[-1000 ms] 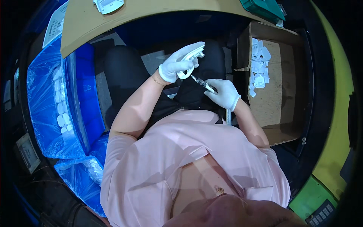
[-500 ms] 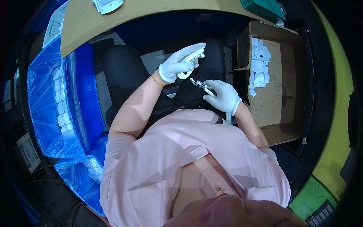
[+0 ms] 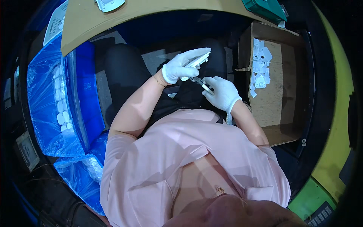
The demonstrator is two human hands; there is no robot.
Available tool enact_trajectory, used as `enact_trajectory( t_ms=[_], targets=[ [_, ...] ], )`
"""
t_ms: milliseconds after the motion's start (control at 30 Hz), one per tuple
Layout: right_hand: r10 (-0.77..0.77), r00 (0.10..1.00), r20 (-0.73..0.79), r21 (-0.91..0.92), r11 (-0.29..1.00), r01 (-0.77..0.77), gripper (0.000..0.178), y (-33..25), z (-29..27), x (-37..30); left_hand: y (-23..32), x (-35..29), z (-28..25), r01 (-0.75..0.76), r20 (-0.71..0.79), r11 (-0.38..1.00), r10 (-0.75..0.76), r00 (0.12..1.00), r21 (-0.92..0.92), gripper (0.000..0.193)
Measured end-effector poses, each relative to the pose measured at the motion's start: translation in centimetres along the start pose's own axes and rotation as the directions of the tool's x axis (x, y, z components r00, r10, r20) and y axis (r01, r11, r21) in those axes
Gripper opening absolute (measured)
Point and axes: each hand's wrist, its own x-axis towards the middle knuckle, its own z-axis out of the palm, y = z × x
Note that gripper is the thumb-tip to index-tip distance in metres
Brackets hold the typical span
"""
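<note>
My left hand (image 3: 176, 69), in a white glove, grips a white moulded plastic part (image 3: 199, 60) above my lap. The part is tilted, and its ribbed edge faces right. My right hand (image 3: 224, 94), also gloved in white, is closed round the pale handles of a pair of cutting pliers (image 3: 207, 89). The metal jaws reach the lower end of the plastic part, close to my left thumb. Whether the jaws have closed on the plastic is too small to tell.
At the right stands an open cardboard box (image 3: 272, 109) with several white plastic pieces (image 3: 260, 66) inside. A blue bin (image 3: 89, 87) with a blue plastic liner holds white parts (image 3: 60, 98) at the left. Ahead is a cardboard-covered table (image 3: 151, 9) bearing a white part (image 3: 109, 3) and a green bin (image 3: 264, 8).
My left hand and the plastic part have shifted slightly right. The pliers' jaws, apart from the part before, now meet its lower end.
</note>
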Motion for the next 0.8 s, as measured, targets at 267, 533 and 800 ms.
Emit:
enact_trajectory(
  t_ms=[267,533,800],
  targets=[
    [0.014,0.997,0.072,-0.091,0.996,-0.007,0.034,-0.6,-0.9,0.1,-0.7,0.1,0.2,-0.058,0.048,0.996,0.054,0.997,0.075,0.087],
    [0.032,0.995,0.095,-0.095,0.995,-0.023,0.034,-0.7,-1.0,0.2,-0.7,0.3,0.2,-0.060,0.055,0.994,0.055,0.997,0.092,0.085],
    [0.136,0.969,0.206,-0.140,0.984,-0.108,0.029,-1.4,-0.9,0.7,-1.5,0.2,-0.1,-0.040,0.062,0.989,0.031,0.998,0.145,0.085]
  ],
)
